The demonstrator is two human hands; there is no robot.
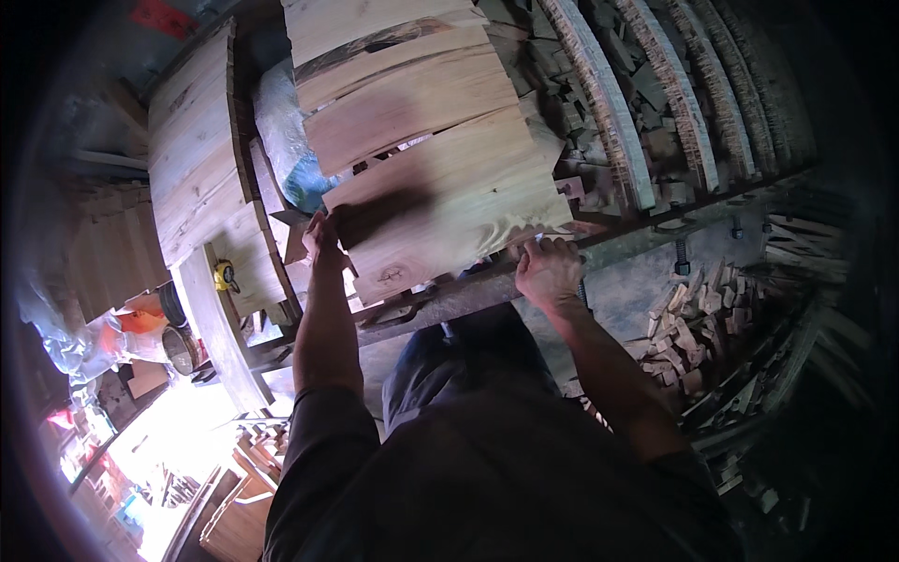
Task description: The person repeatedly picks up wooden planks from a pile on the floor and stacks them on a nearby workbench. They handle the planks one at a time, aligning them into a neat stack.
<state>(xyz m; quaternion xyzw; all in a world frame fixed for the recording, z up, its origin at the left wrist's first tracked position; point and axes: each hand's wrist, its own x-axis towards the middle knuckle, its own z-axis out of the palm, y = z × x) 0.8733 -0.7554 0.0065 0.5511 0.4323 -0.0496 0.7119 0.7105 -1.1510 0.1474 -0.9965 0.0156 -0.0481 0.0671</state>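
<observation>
A wide pale wooden board [459, 201] with a knot near its close left corner lies in front of me, tilted slightly. My left hand [321, 239] is closed on its left edge, the fingertips partly hidden. At the near right corner my right hand [550, 270] grips the near edge, fingers bent over it. Beyond this board lie further boards [403, 117], side by side with narrow gaps between them. A dark metal rail [440, 304] runs under the near edge, in front of my body.
To the left stands a wooden panel stack [201, 150] with a yellow tape measure [225, 275] by its near end. Plastic wrap [286, 131] lies between stack and boards. Rough-edged upright panels [609, 112] stand at right; wood offcuts [698, 323] are heaped below the rail.
</observation>
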